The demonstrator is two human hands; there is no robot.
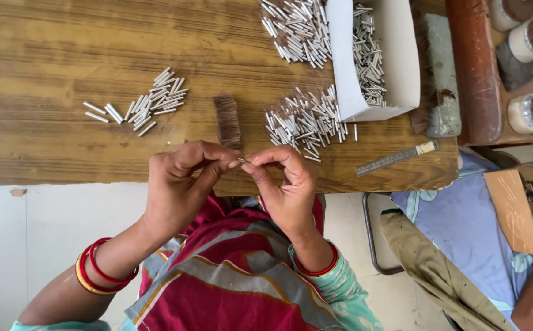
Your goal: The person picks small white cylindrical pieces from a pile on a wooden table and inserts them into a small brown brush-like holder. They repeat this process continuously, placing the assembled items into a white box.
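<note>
1. Small metal tube (242, 160) sitting pinched between both hands' fingertips, just over the bench (52, 55) front edge.
2. Left hand (177, 184) and right hand (285, 184) both closing on it.
3. Brown bristle tuft (228, 121) lying just beyond; tube piles (306, 122) lying right of it.

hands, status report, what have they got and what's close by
Left hand and right hand pinch one small metal tube between fingertips. Brown bristle tuft just beyond. Loose tube pile beside right hand.

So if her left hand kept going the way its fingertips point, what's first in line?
The left hand points right, so it meets the right hand at once; both already pinch the same small metal tube.
</note>
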